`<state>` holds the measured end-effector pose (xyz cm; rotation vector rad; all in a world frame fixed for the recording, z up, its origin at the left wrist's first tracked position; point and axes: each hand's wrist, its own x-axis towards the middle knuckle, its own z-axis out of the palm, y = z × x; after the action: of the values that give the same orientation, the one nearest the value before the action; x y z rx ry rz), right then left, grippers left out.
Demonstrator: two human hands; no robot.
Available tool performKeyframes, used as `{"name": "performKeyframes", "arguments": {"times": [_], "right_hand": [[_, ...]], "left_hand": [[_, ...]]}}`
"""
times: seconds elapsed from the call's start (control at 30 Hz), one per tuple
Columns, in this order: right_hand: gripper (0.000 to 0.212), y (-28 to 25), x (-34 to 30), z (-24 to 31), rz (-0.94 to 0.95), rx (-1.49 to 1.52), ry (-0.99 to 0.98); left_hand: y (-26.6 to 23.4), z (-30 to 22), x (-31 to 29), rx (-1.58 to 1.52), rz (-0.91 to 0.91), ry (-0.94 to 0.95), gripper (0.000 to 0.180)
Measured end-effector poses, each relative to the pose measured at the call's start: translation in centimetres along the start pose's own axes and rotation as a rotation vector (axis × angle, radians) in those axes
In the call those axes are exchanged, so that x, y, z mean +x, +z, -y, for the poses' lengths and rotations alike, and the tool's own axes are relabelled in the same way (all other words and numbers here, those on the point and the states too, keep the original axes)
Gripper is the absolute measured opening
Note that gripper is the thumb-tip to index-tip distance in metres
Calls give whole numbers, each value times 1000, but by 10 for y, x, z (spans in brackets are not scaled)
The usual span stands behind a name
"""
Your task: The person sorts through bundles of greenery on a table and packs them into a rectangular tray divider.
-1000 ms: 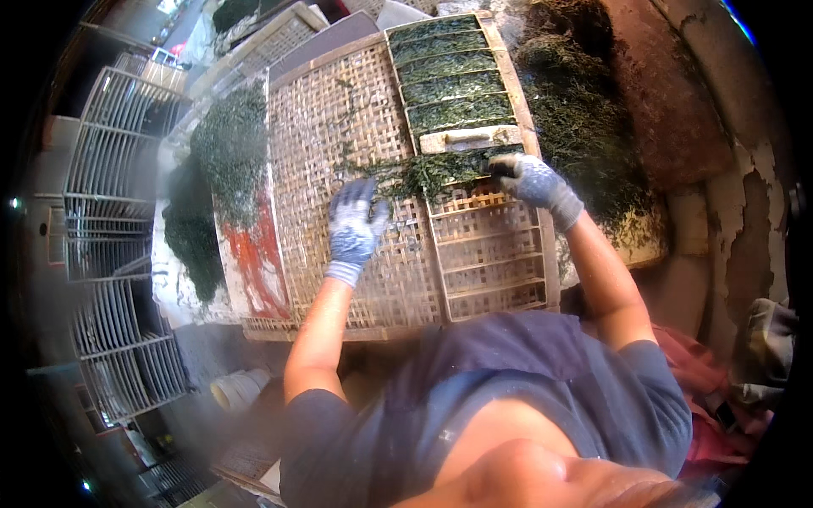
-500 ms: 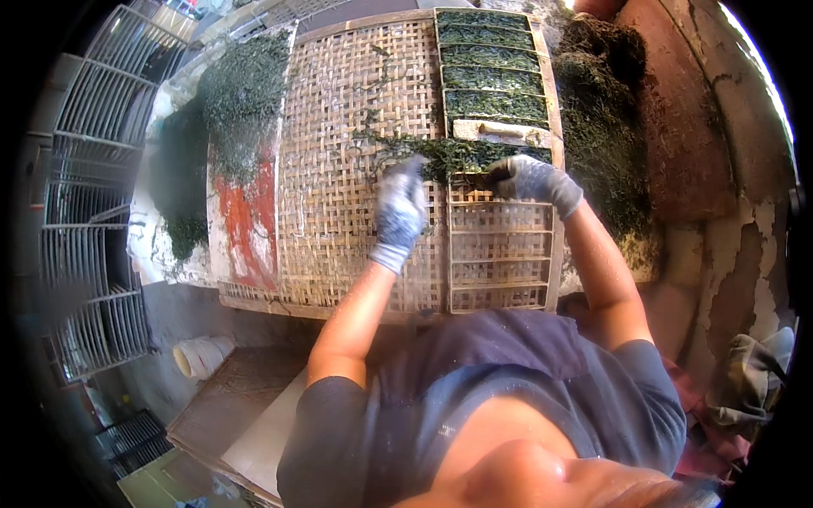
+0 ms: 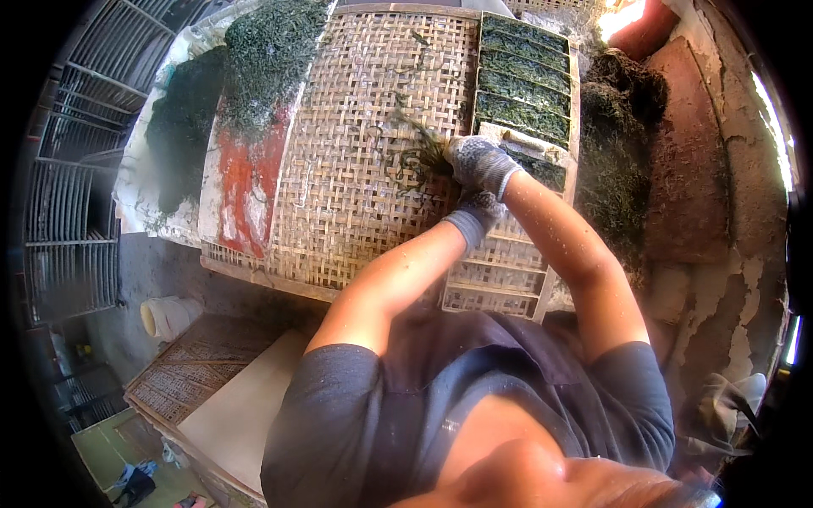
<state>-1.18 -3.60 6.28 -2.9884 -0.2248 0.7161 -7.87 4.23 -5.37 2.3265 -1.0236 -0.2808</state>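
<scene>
- A clump of dark green seaweed [image 3: 421, 155] lies on the woven bamboo mat [image 3: 356, 127], just left of the wooden slatted frame [image 3: 518, 169]; loose strands trail from it across the weave.
- The right hand [image 3: 480, 161], in a grey knit glove, is closed over the right end of that clump, at the frame's left edge.
- The left hand [image 3: 477, 206], gloved alike, sits just beneath the right one, touching it; whether it grips any seaweed or only presses down, I cannot tell, since the right hand covers it.
- The frame's upper compartments [image 3: 523, 72] are packed with flat green sheets, about four of them; the one beside the hands looks part filled.
- The lower compartments [image 3: 500, 275] show bare weave, so by my judgement roughly half the frame is done and half is left.
- A heap of raw seaweed [image 3: 262, 51] rests on a red and white sheet [image 3: 250, 186] to the left of the mat, and another dark heap [image 3: 622, 110] lies right of the frame, so plenty of stock appears unused.
- Wire racks [image 3: 72, 186] stand further left.
</scene>
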Motion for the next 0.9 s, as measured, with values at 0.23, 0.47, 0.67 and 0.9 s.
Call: {"name": "performKeyframes", "arguments": {"times": [0.23, 0.47, 0.67, 0.9], "right_hand": [[66, 43, -57, -90, -119, 1141, -135], [58, 68, -119, -134, -346, 1004, -91], [41, 27, -153, -59, -504, 527, 497], [33, 45, -155, -56, -907, 530, 299]], "left_hand": [[-47, -9, 11, 297, 135, 316, 28], [-37, 0, 10, 374, 5, 367, 29], [-49, 6, 8, 410, 40, 383, 43], [-74, -16, -5, 416, -74, 629, 49]]}}
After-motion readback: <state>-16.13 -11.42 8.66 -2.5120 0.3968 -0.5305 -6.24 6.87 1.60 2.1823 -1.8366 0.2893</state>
